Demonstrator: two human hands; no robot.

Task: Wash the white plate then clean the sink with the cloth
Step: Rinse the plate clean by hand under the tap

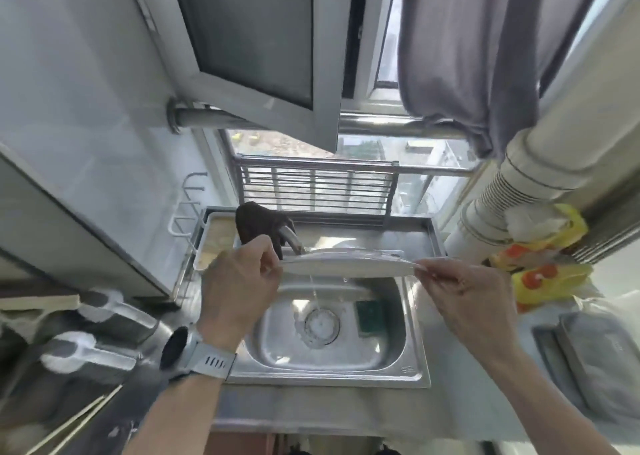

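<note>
The white plate (348, 267) hangs level over the sink (412, 361), under the tap; left hand (239, 281) grips its nine o'clock rim, right hand (460, 290) pinches three o'clock.

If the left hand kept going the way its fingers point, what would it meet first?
Probably the dark cloth draped over the faucet, just beyond the left hand, which holds the white plate; depth is uncertain.

A small home kitchen: steel sink (412, 368), tap (292, 238), and dish rack (317, 186) by the window.
</note>
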